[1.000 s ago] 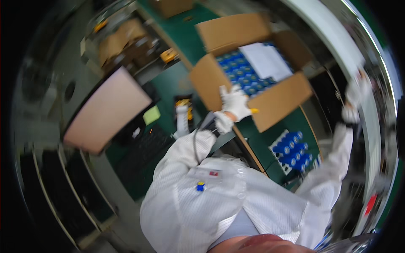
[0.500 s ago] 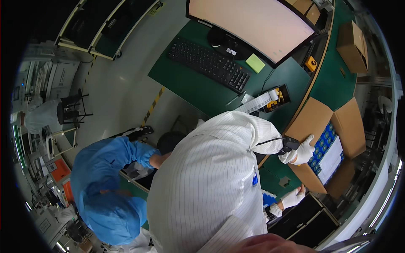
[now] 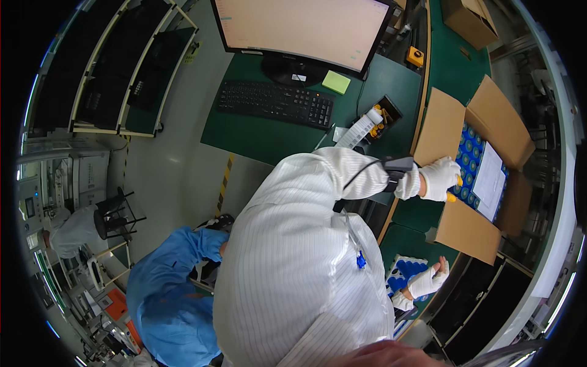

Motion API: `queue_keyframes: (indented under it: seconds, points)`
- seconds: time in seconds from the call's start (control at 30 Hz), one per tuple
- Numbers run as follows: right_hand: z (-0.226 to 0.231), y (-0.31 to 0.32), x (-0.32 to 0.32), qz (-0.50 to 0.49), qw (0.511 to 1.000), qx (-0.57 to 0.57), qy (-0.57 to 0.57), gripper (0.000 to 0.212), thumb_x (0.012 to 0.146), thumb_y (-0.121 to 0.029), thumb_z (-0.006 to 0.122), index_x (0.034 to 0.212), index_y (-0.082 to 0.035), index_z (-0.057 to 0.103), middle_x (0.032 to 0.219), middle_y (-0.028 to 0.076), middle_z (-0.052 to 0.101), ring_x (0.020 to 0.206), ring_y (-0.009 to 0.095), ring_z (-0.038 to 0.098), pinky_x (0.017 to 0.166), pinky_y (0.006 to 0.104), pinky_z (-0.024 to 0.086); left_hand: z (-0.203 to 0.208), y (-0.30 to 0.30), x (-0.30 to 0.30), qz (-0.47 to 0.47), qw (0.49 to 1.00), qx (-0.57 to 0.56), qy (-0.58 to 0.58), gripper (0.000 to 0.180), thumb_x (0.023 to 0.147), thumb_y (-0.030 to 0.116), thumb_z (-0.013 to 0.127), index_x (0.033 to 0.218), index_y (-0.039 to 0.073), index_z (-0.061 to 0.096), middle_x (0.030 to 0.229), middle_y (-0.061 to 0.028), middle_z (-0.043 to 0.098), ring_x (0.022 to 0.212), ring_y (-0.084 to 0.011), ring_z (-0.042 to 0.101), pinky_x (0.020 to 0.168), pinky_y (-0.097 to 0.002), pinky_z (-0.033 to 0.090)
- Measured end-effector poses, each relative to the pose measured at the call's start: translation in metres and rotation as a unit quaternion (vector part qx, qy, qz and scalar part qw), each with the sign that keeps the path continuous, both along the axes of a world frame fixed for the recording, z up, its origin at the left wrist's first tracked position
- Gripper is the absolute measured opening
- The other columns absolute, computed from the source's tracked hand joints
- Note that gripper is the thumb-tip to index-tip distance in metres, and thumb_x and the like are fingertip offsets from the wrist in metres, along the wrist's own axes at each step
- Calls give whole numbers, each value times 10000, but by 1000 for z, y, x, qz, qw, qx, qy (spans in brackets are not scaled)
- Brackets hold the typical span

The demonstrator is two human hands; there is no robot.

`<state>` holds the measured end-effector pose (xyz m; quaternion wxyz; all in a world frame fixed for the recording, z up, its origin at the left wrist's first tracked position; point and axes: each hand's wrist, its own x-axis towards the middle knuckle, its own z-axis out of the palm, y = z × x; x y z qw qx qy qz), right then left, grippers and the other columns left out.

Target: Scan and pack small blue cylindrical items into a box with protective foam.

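An open cardboard box (image 3: 469,234) holds rows of blue cylinders (image 3: 469,149) with round ends facing up, partly covered by a white paper sheet (image 3: 489,182). My left hand (image 3: 438,178), in a white glove with yellow fingertips, is closed over the box's near edge, its tips just inside beside the cylinders. A black device (image 3: 397,165) is strapped to that forearm. Lower down, my right hand (image 3: 428,279), in a white glove with bare fingertips, has its fingers apart and loosely bent, with nothing visible in it. Beside it lies a tray of blue round pieces (image 3: 400,272).
On the green table stand a monitor (image 3: 306,27), a black keyboard (image 3: 275,104), yellow-green sticky notes (image 3: 335,82) and a small black bin (image 3: 391,110) with a label strip. Another carton (image 3: 469,23) stands at the back. A co-worker in blue (image 3: 174,300) bends at the left.
The whole view has turned, shifting the table and box. My left fingers have curled from a stretched pose over the box edge. More of the blue tray shows beside my right hand.
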<state>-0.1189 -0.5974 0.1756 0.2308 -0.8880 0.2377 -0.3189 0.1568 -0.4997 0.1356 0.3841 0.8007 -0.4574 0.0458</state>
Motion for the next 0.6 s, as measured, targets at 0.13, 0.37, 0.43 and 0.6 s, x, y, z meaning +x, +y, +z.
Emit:
queue_keyframes:
  seconds: [0.13,0.37,0.43,0.6]
  points:
    - [-24,19,8,58,996,63,20,117,967,-39,581,1020,22,665,1038,123,675,965,243,639,886,330,498,16,73,-27,75,985,-120,97,395,816,236,719,1141,21,657,1250,-172,562,1197,-352,509,1056,-446,399]
    - [-108,53,52,218,957,160,107,87,916,-45,623,950,-12,695,959,120,690,880,239,661,824,325,514,-42,193,-68,289,942,-148,90,282,787,102,716,1056,38,659,1043,-149,631,973,-345,607,876,-409,497]
    - [-123,63,63,244,950,149,130,78,904,-38,626,933,-16,695,949,118,690,870,241,662,806,327,518,-58,209,-85,313,926,-131,164,207,798,106,712,995,50,680,951,-136,663,903,-338,634,822,-397,517]
    - [-124,85,74,264,936,207,111,75,921,-58,624,923,-20,688,947,108,696,882,218,660,816,313,510,-89,208,-113,267,940,-69,202,139,815,147,702,927,65,701,899,-129,677,880,-341,652,799,-411,530]
